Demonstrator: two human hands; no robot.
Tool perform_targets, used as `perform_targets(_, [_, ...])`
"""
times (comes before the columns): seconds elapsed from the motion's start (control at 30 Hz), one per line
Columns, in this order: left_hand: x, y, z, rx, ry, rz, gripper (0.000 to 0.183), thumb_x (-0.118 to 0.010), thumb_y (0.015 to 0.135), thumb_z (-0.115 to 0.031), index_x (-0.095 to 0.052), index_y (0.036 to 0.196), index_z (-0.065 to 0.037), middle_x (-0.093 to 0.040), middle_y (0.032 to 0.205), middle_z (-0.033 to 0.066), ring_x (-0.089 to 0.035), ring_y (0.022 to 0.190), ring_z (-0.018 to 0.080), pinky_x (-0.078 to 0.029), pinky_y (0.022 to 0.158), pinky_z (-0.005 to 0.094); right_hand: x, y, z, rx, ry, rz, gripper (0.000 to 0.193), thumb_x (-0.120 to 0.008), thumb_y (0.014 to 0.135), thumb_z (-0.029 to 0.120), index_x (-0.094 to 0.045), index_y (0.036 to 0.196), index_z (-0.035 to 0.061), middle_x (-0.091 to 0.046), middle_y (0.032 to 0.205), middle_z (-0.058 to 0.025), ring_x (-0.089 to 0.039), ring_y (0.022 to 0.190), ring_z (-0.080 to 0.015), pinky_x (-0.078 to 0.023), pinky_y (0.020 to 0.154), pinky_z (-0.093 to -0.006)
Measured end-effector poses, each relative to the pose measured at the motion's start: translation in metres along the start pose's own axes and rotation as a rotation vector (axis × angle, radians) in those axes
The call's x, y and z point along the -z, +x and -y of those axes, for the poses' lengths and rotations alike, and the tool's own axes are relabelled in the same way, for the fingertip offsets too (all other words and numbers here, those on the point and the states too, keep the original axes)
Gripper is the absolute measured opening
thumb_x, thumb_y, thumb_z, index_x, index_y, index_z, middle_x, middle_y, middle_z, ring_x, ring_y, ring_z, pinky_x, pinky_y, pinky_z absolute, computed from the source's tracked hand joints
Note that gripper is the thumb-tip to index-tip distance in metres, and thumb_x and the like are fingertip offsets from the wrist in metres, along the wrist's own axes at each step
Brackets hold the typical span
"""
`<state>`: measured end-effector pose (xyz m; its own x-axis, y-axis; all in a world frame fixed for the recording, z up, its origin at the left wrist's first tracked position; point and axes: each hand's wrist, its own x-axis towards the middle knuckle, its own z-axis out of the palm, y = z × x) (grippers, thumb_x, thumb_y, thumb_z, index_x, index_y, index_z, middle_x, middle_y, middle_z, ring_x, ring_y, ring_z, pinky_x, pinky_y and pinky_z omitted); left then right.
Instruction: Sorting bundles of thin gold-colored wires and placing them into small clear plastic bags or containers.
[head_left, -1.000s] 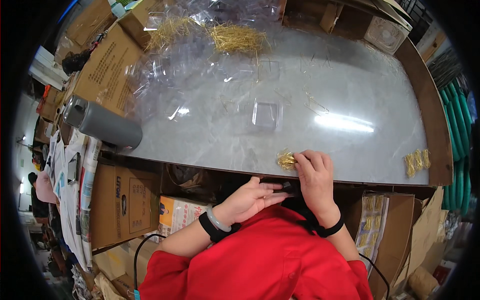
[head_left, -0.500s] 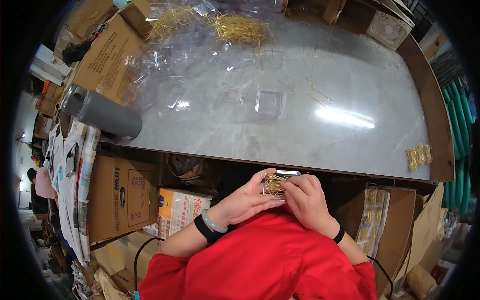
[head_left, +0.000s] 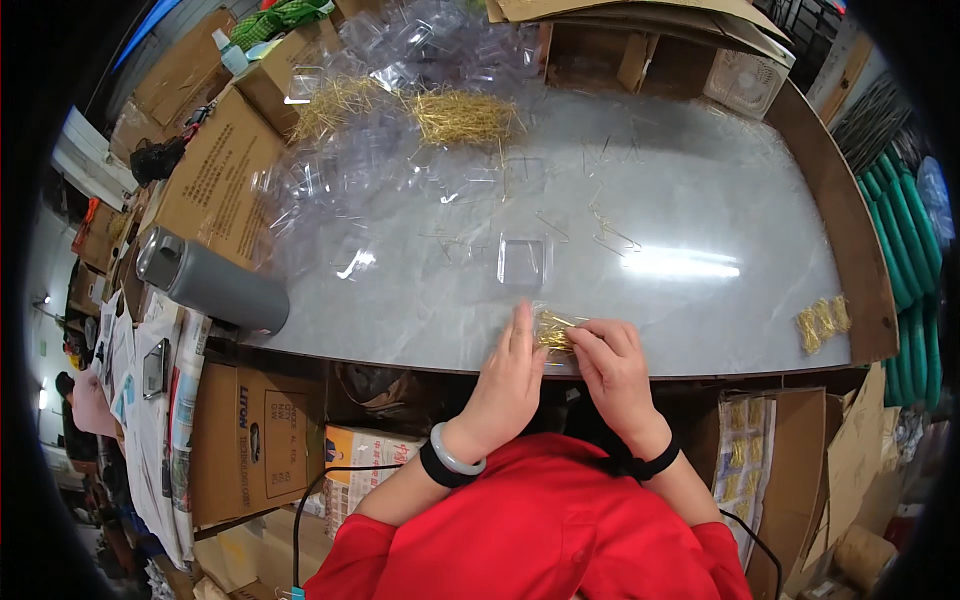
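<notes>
Wires (head_left: 556,333) in bright gold lie bunched in a clear plastic case (head_left: 541,309) at the near edge of a grey, marbled worktop (head_left: 430,325), close in front of a person in a red shirt (head_left: 510,520). The right hand (head_left: 612,375) has its grip drawn nearly together, thumb and fingertips pinching the right end of the bunch. The left hand (head_left: 503,375) is set along the opposite side, fingers straight and side by side, its grip unclenched; whether its thumb presses on the case cannot be told. A pale bracelet (head_left: 457,453) and a dark band circle the left wrist, and a black band (head_left: 656,461) the right. Just beyond the hands sits a second plastic case (head_left: 523,262), with a few loose wires (head_left: 613,234) scattered past it. Farther back, a dense heap of gold wire (head_left: 462,117) rests beside a looser heap (head_left: 335,108) amid a spread of clear plastic cases (head_left: 350,175). A grey bottle (head_left: 222,285) occupies the left corner, near a large cardboard box (head_left: 215,175); small gold bundles (head_left: 823,325) sit in a row by the right-hand wall (head_left: 840,200) of the worktop, while green tubes (head_left: 905,240) hang outside it
</notes>
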<state>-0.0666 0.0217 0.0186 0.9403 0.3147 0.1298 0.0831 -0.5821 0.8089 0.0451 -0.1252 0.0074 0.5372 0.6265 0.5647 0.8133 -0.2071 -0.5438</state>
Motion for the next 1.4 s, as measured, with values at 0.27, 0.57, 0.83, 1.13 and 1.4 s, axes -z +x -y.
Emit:
perform_targets(0.27, [0.002, -0.002, 0.008, -0.192, 0.475, -0.081, 0.056, -0.056, 0.099, -0.017, -0.041, 0.144, 0.012, -0.034, 0.156, 0.0261, -0.039, 0.137, 0.0432, -0.031, 0.113, 0.0496, 0.005, 0.005, 0.0, 0.045, -0.049, 0.041, 0.023, -0.069, 0.085, 0.0, -0.068, 0.108, 0.0054, -0.067, 0.106, -0.0077, -0.061, 0.101, -0.0299, -0.049, 0.089, -0.0405])
perform_targets(0.57, [-0.003, -0.005, 0.013, -0.21, 0.474, -0.109, 0.062, -0.056, 0.098, -0.019, -0.036, 0.148, 0.01, -0.035, 0.155, 0.0276, -0.038, 0.138, 0.0438, -0.029, 0.115, 0.0508, 0.014, -0.009, -0.008, -0.132, 0.105, -0.155, 0.028, -0.062, 0.092, -0.003, -0.065, 0.119, 0.0014, -0.065, 0.116, -0.0143, -0.061, 0.105, -0.0326, -0.048, 0.092, -0.0394])
perform_targets(0.83, [-0.004, 0.009, 0.008, -0.303, 0.38, -0.062, 0.06, -0.055, 0.099, -0.02, -0.036, 0.149, 0.008, -0.035, 0.155, 0.0269, -0.034, 0.142, 0.0454, -0.027, 0.118, 0.0519, 0.022, -0.001, -0.019, -0.227, -0.032, -0.157, 0.031, -0.056, 0.094, -0.003, -0.062, 0.125, -0.001, -0.063, 0.126, -0.018, -0.06, 0.112, -0.0359, -0.049, 0.096, -0.0405])
perform_targets(1.13, [-0.012, 0.02, 0.004, -0.368, 0.405, 0.01, 0.054, -0.055, 0.099, -0.019, -0.043, 0.145, 0.006, -0.042, 0.151, 0.0253, -0.038, 0.141, 0.0437, -0.029, 0.118, 0.0527, 0.027, 0.017, -0.029, -0.193, 0.019, -0.075, 0.018, -0.065, 0.086, -0.002, -0.068, 0.103, 0.0027, -0.067, 0.093, -0.0128, -0.063, 0.089, -0.0336, -0.052, 0.077, -0.0409])
perform_targets(1.4, [-0.017, 0.018, 0.009, -0.387, 0.432, -0.027, 0.053, -0.055, 0.098, -0.018, -0.044, 0.145, 0.005, -0.042, 0.15, 0.0251, -0.037, 0.141, 0.0438, -0.029, 0.118, 0.0526, 0.02, 0.009, -0.016, -0.284, 0.204, -0.14, 0.017, -0.064, 0.088, -0.002, -0.068, 0.104, 0.0026, -0.067, 0.093, -0.013, -0.063, 0.087, -0.0333, -0.052, 0.075, -0.0414])
